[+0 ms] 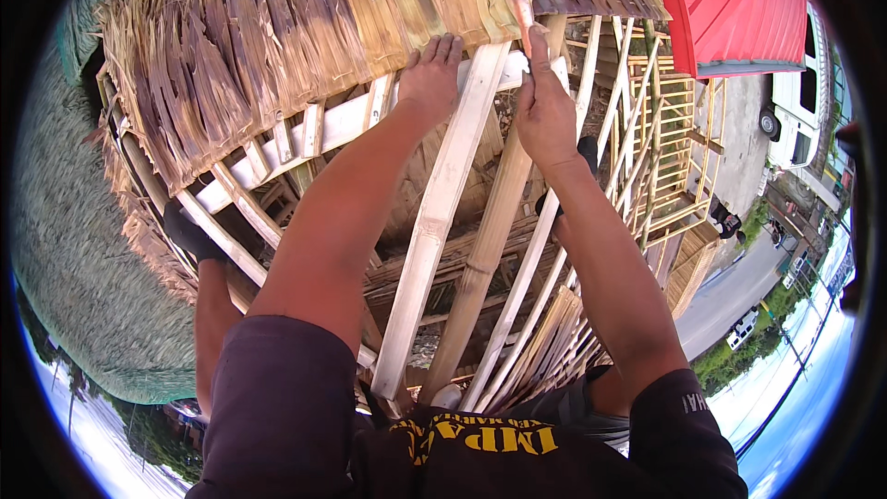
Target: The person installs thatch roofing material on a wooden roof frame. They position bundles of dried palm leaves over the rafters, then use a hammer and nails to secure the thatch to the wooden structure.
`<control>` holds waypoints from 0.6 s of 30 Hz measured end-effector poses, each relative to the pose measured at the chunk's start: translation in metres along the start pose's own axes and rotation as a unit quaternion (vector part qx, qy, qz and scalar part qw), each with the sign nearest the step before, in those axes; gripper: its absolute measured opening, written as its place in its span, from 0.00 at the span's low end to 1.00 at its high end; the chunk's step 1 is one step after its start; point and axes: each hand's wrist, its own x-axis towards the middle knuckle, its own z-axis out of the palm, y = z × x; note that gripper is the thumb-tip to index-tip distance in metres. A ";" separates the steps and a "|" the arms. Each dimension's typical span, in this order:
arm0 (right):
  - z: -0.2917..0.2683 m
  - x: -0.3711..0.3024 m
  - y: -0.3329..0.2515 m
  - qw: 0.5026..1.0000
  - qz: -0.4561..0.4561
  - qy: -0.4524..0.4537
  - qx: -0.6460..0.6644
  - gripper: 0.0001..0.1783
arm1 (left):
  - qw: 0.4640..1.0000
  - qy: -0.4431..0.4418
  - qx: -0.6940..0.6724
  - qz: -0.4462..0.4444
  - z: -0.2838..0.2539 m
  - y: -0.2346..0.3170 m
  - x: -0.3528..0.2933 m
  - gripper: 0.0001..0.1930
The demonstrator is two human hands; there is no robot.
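Note:
My right hand (547, 115) is wrapped round the orange-red handle of a hammer (524, 14). The dark hammer head, a little blurred, is raised over the lower edge of a brown dried-leaf thatch panel (277, 46). My left hand (431, 76) lies with its fingers stretched out on that same edge, left of the hammer. Beneath both hands runs a pale wooden crosspiece (346, 120). Between my forearms a whitish wooden rafter (443, 212) slopes down toward me, with a bamboo pole (485, 263) beside it.
Open gaps lie between the rafters. A dark shoe (191, 233) rests on the frame at left. Greenish thatch (83, 222) covers the far left. At right are a red metal roof (739, 5), a bamboo railing frame (661, 106), a white vehicle (796, 102) and a road (730, 291) below.

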 end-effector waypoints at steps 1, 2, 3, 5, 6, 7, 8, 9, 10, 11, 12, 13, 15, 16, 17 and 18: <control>-0.001 -0.006 0.001 0.983 0.089 -0.151 -0.054 0.40 | 1.000 -0.005 0.004 0.009 -0.003 -0.001 0.002 0.39; -0.001 -0.013 0.001 0.996 0.063 -0.070 -0.001 0.35 | 0.999 -0.045 0.026 0.013 -0.008 -0.002 0.003 0.39; -0.005 -0.018 -0.001 0.998 0.055 -0.042 -0.010 0.35 | 0.999 -0.032 0.010 0.030 -0.016 -0.004 0.009 0.39; -0.018 -0.047 -0.005 0.997 0.064 -0.037 -0.020 0.36 | 0.993 -0.109 -0.006 0.038 -0.033 -0.005 0.002 0.41; -0.025 -0.065 -0.014 0.997 0.076 -0.022 -0.010 0.36 | 0.995 -0.091 -0.034 0.030 -0.047 -0.008 -0.004 0.41; -0.034 -0.084 -0.023 0.997 0.058 -0.010 0.049 0.37 | 0.994 -0.083 -0.067 0.012 -0.057 -0.010 -0.025 0.41; -0.041 -0.100 -0.037 0.995 0.063 -0.009 0.081 0.38 | 0.991 -0.090 -0.100 -0.003 -0.063 -0.012 -0.061 0.41; -0.046 -0.120 -0.052 0.990 0.084 -0.030 0.108 0.38 | 0.987 -0.077 -0.139 -0.008 -0.074 -0.020 -0.099 0.41; -0.048 -0.137 -0.069 0.989 0.078 -0.026 0.125 0.38 | 0.984 -0.069 -0.167 -0.011 -0.091 -0.035 -0.136 0.41; -0.046 -0.157 -0.089 0.986 0.069 -0.039 0.148 0.38 | 0.987 -0.048 -0.151 -0.011 -0.107 -0.050 -0.180 0.39; -0.041 -0.176 -0.110 0.987 0.049 -0.044 0.145 0.38 | 0.986 -0.025 -0.161 -0.031 -0.124 -0.065 -0.226 0.36; -0.035 -0.194 -0.130 0.987 0.031 -0.067 0.142 0.37 | 0.983 -0.019 -0.170 -0.061 -0.142 -0.082 -0.271 0.31; -0.018 -0.236 -0.172 0.983 -0.007 -0.106 0.152 0.35 | 0.971 0.021 -0.210 -0.108 -0.174 -0.110 -0.372 0.28; -0.010 -0.261 -0.193 0.976 -0.060 -0.110 0.178 0.32 | 0.973 0.078 -0.188 -0.109 -0.187 -0.117 -0.424 0.27; -0.003 -0.285 -0.216 0.967 -0.076 -0.146 0.196 0.30 | 0.970 0.136 -0.165 -0.112 -0.197 -0.120 -0.477 0.26; 0.003 -0.313 -0.239 0.962 -0.116 -0.153 0.195 0.30 | 0.962 0.131 -0.184 -0.155 -0.207 -0.120 -0.527 0.23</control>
